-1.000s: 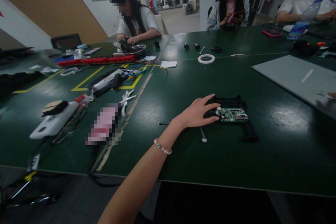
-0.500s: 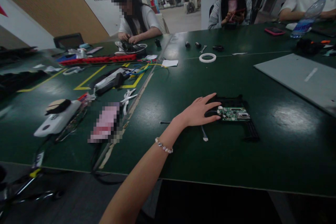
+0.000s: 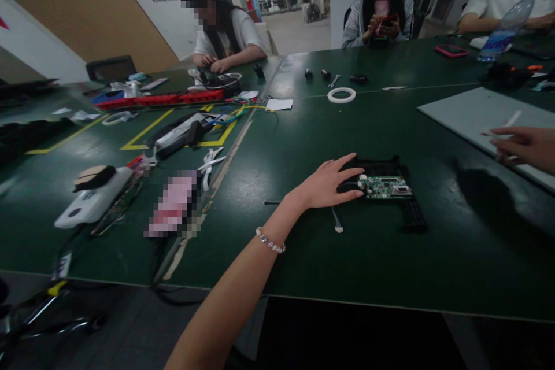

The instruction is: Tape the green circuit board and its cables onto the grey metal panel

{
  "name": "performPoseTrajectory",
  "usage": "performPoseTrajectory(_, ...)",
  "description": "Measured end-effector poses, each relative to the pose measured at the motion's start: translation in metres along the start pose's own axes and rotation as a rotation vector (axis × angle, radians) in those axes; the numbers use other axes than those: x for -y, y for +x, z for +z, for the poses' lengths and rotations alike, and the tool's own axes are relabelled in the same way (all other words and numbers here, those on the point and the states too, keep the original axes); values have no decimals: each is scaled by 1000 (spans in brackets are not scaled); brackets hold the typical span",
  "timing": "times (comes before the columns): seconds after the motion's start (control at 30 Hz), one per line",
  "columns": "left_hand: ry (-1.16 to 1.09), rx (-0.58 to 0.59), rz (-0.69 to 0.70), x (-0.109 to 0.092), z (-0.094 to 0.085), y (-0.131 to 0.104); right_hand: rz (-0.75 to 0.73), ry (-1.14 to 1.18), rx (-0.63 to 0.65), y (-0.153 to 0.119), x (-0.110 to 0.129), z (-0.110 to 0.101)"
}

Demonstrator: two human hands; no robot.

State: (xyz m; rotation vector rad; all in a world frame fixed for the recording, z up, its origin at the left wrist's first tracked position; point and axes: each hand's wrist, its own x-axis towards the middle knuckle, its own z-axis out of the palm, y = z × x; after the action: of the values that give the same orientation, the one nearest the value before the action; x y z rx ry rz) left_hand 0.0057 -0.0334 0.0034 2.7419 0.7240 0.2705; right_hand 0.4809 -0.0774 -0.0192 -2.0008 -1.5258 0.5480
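Note:
My left hand point(image 3: 332, 185) reaches across the green table with its fingers spread, lying over the left side of a black plastic frame point(image 3: 414, 217). Its fingertips are at the left edge of a green circuit board point(image 3: 384, 187), which sits on the frame. A short cable with a white connector point(image 3: 339, 228) sticks out below this hand. At the right edge of the view, my right hand point(image 3: 526, 147) is in the air over the corner of a grey panel point(image 3: 472, 108). Its fingers are drawn together and blurred; anything between them is too small to name.
A white tape ring point(image 3: 341, 95) and a small wrench point(image 3: 334, 80) are farther back. Left of the table seam are a phone point(image 3: 173, 202), a white device point(image 3: 93, 193) and a power tool point(image 3: 184, 130). A water bottle point(image 3: 507, 29) is at the far right. Several people sit opposite.
My right hand has come into view from the right, and its shadow falls on the table. My left hand keeps its place on the frame.

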Motion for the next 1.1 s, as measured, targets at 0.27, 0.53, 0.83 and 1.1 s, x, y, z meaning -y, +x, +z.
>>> performPoseTrajectory(0.27,7,-4,5,1,1,0,3,566,538,-59,120,75)
performPoseTrajectory(0.53,9,2,0,2,2,0,29,742,635,-62,121,98)
performPoseTrajectory(0.83,6,1,5,4,3,0,-33,817,382,-60,129,94)
performPoseTrajectory(1.1,-41,-23,9,4,7,-1,-99,920,599,-79,186,108)
